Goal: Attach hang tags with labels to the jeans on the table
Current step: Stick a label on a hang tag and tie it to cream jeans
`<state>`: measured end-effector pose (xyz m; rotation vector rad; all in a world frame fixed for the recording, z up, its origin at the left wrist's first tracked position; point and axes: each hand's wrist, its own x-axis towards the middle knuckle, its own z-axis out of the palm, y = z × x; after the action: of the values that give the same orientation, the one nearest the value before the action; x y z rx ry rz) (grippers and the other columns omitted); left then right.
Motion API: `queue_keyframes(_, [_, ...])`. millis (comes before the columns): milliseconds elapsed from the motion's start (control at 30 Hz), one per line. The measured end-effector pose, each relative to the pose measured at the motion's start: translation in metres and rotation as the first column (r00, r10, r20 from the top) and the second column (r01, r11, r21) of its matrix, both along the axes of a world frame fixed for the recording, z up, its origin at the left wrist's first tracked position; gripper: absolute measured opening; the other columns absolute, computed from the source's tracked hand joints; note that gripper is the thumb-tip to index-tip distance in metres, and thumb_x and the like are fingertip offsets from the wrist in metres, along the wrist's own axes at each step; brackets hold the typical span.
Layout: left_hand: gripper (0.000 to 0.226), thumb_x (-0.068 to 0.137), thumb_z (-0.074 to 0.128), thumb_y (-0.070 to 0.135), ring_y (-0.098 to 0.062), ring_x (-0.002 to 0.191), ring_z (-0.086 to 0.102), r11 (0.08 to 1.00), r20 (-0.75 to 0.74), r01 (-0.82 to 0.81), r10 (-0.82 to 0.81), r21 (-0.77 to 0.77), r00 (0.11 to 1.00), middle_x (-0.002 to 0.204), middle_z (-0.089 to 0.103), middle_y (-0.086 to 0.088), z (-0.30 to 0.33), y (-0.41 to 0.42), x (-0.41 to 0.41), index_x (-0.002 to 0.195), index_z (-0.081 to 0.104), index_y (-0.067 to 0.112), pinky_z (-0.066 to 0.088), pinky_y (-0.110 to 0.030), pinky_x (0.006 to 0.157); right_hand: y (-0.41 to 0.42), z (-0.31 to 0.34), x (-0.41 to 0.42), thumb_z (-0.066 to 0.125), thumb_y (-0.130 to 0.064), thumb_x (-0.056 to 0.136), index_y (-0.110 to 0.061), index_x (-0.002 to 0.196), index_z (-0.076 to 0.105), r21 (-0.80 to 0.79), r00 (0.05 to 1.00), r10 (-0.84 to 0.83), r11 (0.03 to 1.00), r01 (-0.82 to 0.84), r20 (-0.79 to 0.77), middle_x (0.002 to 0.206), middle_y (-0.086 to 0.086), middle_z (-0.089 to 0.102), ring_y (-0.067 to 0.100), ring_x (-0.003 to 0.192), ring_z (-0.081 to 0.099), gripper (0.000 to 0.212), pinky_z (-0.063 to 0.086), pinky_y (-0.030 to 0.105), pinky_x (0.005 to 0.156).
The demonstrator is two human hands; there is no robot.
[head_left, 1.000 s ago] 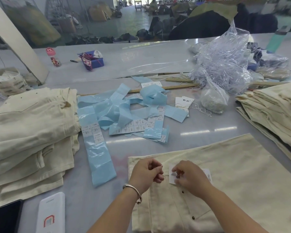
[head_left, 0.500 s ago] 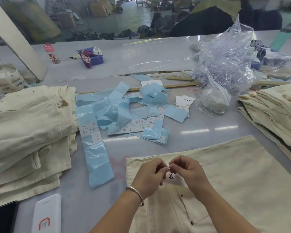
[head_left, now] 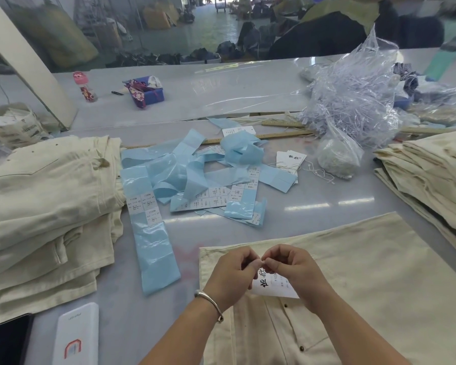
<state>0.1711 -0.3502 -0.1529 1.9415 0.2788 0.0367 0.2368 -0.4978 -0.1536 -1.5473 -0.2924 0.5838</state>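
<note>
Grey table (head_left: 313, 217) bare beyond hands (head_left: 232, 275) pinching hang tag (head_left: 271, 285)

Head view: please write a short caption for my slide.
Both hands, left hand and right hand, pinch together above a white hang tag on cream jeans.
</note>
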Motion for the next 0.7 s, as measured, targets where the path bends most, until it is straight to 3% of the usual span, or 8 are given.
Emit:
queue_keyframes(300, [0.024,0.09,0.062,0.009,-0.007,0.043,0.049,0.999,0.031,-0.043,0.043,0.012,0.999,0.054,0.057,0.007,0.006,-0.006,0.0,0.068,0.057,0.017,0.042,-0.018,0.05,0.002,0.007,-0.007,0.067,0.009,0.081,-0.002,0.079,0.069,-0.048,0.981,-0.082,0.995,0.092,0.175,0.071,0.008,0.071,0.015,0.069,0.066,0.012,0.053,0.022,0.068])
queue_keyframes(433, [0.021,0.091,0.063,0.008,-0.013,0.043,0.055,0.999,0.004,0.006,-0.005,-0.037,1.0,0.055,0.062,0.006,0.005,-0.003,0.0,0.072,0.058,0.015,0.042,-0.018,0.049,0.001,0.011,-0.009,0.067,0.014,0.077,-0.004,0.087,0.065,-0.034,0.956,-0.095,0.994,0.108,0.276,0.068,0.003,0.066,0.012,0.065,0.061,0.021,0.049,0.024,0.067])
queue_keyframes(700, [0.019,0.078,0.08,0.016,-0.009,0.045,0.054,0.967,-0.1,0.036,-0.064,-0.254,0.993,0.06,0.067,-0.001,0.002,0.013,0.006,0.07,0.063,0.012,0.043,-0.02,0.047,-0.008,0.014,-0.006,0.07,0.009,0.079,-0.007,0.1,0.061,0.032,0.985,0.03,0.999,-0.036,0.17,0.068,0.008,0.064,0.018,0.066,0.057,0.028,0.047,0.028,0.066])
